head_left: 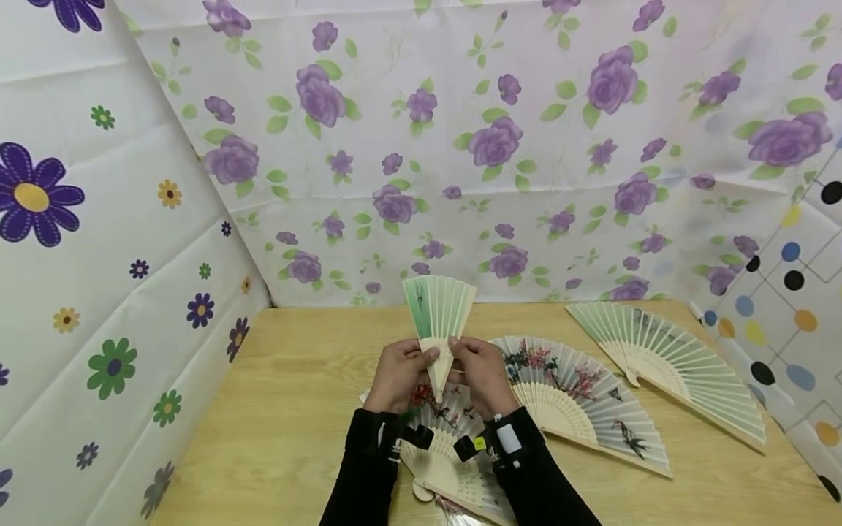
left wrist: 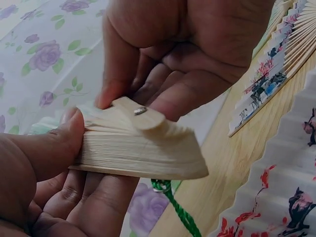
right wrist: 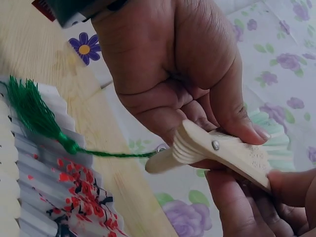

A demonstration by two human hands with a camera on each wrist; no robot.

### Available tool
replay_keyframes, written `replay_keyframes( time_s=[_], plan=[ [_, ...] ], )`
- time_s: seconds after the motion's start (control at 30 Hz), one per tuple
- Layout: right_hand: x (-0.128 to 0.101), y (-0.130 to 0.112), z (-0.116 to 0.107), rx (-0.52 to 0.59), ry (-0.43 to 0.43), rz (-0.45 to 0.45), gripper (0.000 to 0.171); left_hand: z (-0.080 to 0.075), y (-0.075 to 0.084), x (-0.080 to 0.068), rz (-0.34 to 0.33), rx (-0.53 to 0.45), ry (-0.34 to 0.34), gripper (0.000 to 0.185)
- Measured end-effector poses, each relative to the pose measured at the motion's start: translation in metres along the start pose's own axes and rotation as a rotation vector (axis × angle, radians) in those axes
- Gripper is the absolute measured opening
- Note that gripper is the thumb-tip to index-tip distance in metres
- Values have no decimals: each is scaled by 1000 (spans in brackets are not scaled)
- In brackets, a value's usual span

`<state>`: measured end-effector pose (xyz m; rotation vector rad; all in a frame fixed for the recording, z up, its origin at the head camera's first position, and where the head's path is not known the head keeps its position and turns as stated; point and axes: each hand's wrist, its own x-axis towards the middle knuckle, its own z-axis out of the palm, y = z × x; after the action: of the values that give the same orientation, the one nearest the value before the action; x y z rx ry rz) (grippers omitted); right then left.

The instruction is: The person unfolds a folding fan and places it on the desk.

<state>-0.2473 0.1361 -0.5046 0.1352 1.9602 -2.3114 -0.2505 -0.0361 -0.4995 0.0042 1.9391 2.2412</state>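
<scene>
Nearby, three open fans point(head_left: 585, 398) lie on the table point(head_left: 289, 409).

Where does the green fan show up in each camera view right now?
Head: green fan at centre, upright between both hands.
Left wrist: its stacked ribs fill the middle.
Right wrist: its pivot end sits lower right.
Shared landmark: the metal rivet.

txt: none legible | labels: none | nos.: none
</scene>
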Motion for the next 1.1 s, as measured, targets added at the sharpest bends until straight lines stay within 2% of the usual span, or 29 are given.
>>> replay_keyframes(
  time_s=[0.1, 0.27, 0.5, 0.6, 0.77, 0.97, 1.1],
  plan=[
    [-2, 1, 0, 3, 24, -3, 32, 0, -1, 0, 5, -17, 16, 29],
    [-3, -1, -1, 14, -3, 16, 31, 0, -1, 0, 1, -21, 26, 28],
    [1, -1, -9, 16, -124, 71, 37, -1, 2, -1, -5, -46, 18, 30],
    [1, -1, -11, 15, -145, 82, 35, -1, 2, 0, 1, -50, 15, 31],
    [0, -2, -9, 47, -89, 93, 22, 2, 1, 1, -7, -76, 34, 29],
    [-4, -2, 0, 67, -9, 70, 29, 6, 2, 1, 12, -82, 68, 29],
    [-7, -4, 5, 79, 14, 58, 26, 6, 2, 1, 7, -83, 106, 27]
  ],
)
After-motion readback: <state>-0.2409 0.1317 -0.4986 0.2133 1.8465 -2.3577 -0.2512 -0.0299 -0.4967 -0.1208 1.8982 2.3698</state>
